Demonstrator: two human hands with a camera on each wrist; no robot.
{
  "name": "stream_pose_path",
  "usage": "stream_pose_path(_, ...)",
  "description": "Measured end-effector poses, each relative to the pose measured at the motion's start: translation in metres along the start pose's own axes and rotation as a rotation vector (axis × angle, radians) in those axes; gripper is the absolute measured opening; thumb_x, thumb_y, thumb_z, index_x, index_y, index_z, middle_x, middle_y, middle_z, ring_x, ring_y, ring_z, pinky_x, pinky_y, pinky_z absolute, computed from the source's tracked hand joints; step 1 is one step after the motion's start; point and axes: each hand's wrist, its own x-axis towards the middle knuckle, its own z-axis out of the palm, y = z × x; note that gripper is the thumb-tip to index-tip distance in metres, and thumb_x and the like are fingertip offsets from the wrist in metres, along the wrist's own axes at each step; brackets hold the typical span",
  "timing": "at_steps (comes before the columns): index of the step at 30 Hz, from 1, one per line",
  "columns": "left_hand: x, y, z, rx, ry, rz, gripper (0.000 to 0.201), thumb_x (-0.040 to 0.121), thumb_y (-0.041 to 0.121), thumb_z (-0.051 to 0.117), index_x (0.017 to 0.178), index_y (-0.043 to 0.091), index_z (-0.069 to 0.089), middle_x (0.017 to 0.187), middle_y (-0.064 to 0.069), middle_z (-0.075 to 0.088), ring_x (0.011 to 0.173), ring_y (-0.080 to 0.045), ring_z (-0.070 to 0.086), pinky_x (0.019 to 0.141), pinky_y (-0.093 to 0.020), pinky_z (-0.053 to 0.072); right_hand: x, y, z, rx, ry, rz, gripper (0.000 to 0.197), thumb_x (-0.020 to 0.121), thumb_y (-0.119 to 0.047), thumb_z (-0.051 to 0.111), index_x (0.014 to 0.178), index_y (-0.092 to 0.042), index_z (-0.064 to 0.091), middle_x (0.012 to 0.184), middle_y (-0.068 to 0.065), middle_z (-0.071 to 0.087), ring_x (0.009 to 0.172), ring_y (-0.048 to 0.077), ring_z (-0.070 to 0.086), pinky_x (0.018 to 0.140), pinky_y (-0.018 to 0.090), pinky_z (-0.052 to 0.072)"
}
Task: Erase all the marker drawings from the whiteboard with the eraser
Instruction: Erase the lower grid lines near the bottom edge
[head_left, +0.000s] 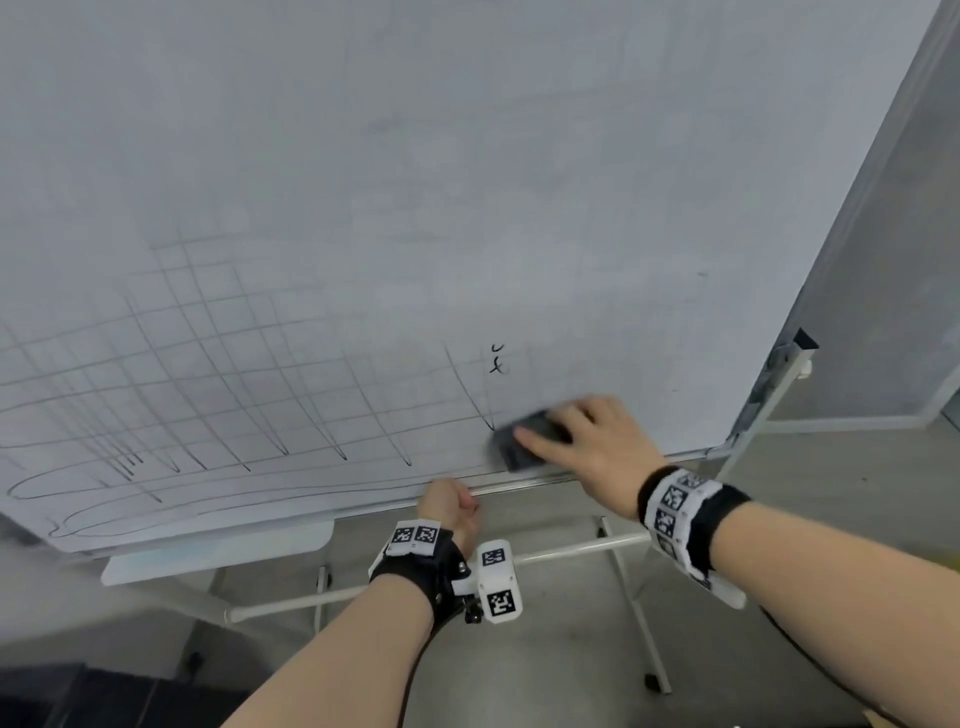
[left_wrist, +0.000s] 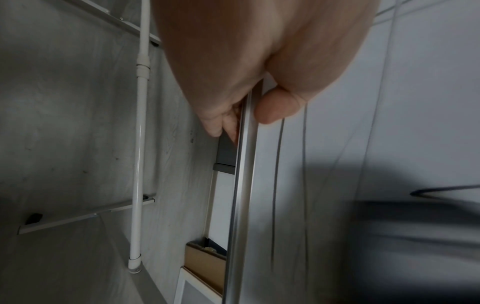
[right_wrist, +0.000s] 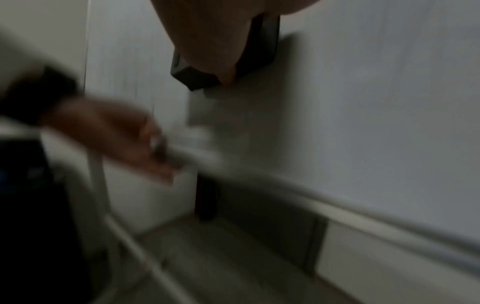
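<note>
The whiteboard (head_left: 467, 182) fills the head view, with a grid of thin marker lines (head_left: 208, 374) and long loops over its lower left. A small black scribble (head_left: 497, 359) sits near the middle. My right hand (head_left: 582, 441) holds the black eraser (head_left: 524, 441) flat against the board near its bottom edge, just right of the grid. In the right wrist view the eraser (right_wrist: 197, 80) shows under my fingers, blurred. My left hand (head_left: 449, 506) grips the board's metal bottom frame (left_wrist: 241, 185), thumb on the front face and fingers curled behind.
A white pen tray (head_left: 218, 551) hangs under the board at the left. The stand's white tubes (head_left: 571, 551) and legs cross the grey floor below. A grey panel (head_left: 893, 260) stands right of the board's edge. A cardboard box (left_wrist: 205, 265) lies on the floor.
</note>
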Motion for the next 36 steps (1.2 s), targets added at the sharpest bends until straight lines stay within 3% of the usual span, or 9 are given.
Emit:
stream_pose_path(3, -0.005, -0.001, 0.004, -0.068, 0.021, -0.029, 0.032, 0.074, -0.014, 0.019, 0.056, 0.011, 0.023, 0.069, -0.004, 0.021, 0.059, -0.018, 0.019, 0.061, -0.027, 0.032, -0.028, -0.003, 0.011, -0.082, -0.150, -0.061, 0.090, 0.056, 0.003, 0.071, 0.138, -0.029, 0.051, 0.111, 0.013, 0.059, 0.094, 0.032, 0.049, 0.074, 0.043, 0.044)
stream_pose_path(6, -0.016, 0.003, 0.005, -0.138, 0.021, -0.089, 0.030, 0.082, -0.009, 0.028, 0.058, 0.006, 0.038, 0.083, -0.010, 0.038, 0.075, -0.025, 0.042, 0.085, -0.034, 0.043, 0.012, 0.009, -0.024, -0.020, 0.068, 0.035, 0.088, 0.062, 0.005, 0.071, 0.139, -0.030, 0.047, 0.113, 0.015, 0.056, 0.088, 0.031, 0.046, 0.074, 0.042, 0.039)
stream_pose_path(9, -0.034, 0.015, 0.004, -0.360, 0.023, -0.189, 0.009, 0.090, 0.001, 0.036, 0.093, -0.001, 0.045, 0.111, -0.021, 0.045, 0.113, -0.036, 0.049, 0.109, -0.050, 0.035, 0.085, 0.030, -0.088, 0.038, 0.360, 0.186, 0.069, 0.080, -0.005, 0.065, 0.143, -0.026, 0.046, 0.117, 0.016, 0.050, 0.094, 0.035, 0.046, 0.082, 0.043, 0.039)
stream_pose_path(14, -0.043, 0.004, -0.015, -0.476, 0.064, -0.114, 0.051, 0.104, 0.031, 0.023, 0.148, 0.007, 0.033, 0.150, -0.017, 0.039, 0.137, -0.035, 0.040, 0.112, -0.048, 0.034, 0.140, 0.035, -0.135, 0.033, 0.593, 0.249, 0.047, 0.093, -0.017, 0.059, 0.140, -0.018, 0.056, 0.114, 0.020, 0.056, 0.096, 0.043, 0.050, 0.092, 0.024, 0.025)
stream_pose_path(18, -0.030, 0.005, -0.023, -0.663, -0.003, -0.183, 0.056, 0.103, 0.042, 0.019, 0.151, 0.015, 0.030, 0.155, -0.015, 0.033, 0.142, -0.036, 0.031, 0.116, -0.052, 0.024, 0.091, 0.001, -0.063, 0.058, 0.345, 0.050, 0.052, 0.088, -0.002, 0.053, 0.133, -0.028, 0.058, 0.121, 0.011, 0.050, 0.095, 0.032, 0.043, 0.081, 0.042, 0.040)
stream_pose_path(23, -0.010, 0.012, -0.033, -0.725, -0.129, -0.214, 0.079, 0.090, 0.058, 0.040, 0.154, 0.016, 0.023, 0.157, -0.016, 0.027, 0.143, -0.039, 0.028, 0.115, -0.057, 0.022, -0.002, -0.012, 0.002, -0.051, -0.150, -0.195, 0.071, 0.066, 0.002, 0.063, 0.130, -0.027, 0.056, 0.114, 0.015, 0.059, 0.094, 0.033, 0.050, 0.075, 0.043, 0.045)
stream_pose_path(27, -0.013, 0.006, -0.035, -0.799, -0.165, -0.220, 0.084, 0.087, 0.066, 0.039, 0.156, 0.027, 0.010, 0.161, -0.015, 0.016, 0.146, -0.039, 0.019, 0.114, -0.061, 0.020, 0.045, 0.003, -0.038, 0.055, 0.111, -0.035, 0.077, 0.069, 0.011, 0.062, 0.135, -0.028, 0.051, 0.120, 0.016, 0.051, 0.088, 0.030, 0.042, 0.075, 0.043, 0.041)
stream_pose_path(32, -0.018, 0.001, -0.033, -0.851, -0.187, -0.212, 0.090, 0.087, 0.067, 0.038, 0.157, 0.023, 0.002, 0.163, -0.013, 0.008, 0.149, -0.036, 0.011, 0.114, -0.061, 0.018, 0.138, 0.021, -0.121, 0.011, 0.559, 0.192, 0.047, 0.087, -0.005, 0.058, 0.131, -0.021, 0.065, 0.115, 0.021, 0.054, 0.095, 0.042, 0.047, 0.088, 0.034, 0.030)
stream_pose_path(36, -0.016, -0.001, -0.038, -0.873, -0.224, -0.211, 0.091, 0.086, 0.067, 0.042, 0.157, 0.024, 0.003, 0.162, -0.013, 0.009, 0.149, -0.035, 0.011, 0.113, -0.063, 0.019, 0.124, -0.010, -0.072, 0.021, 0.421, -0.009, 0.041, 0.097, -0.010, 0.048, 0.132, -0.028, 0.059, 0.111, 0.014, 0.056, 0.086, 0.032, 0.046, 0.074, 0.038, 0.033)
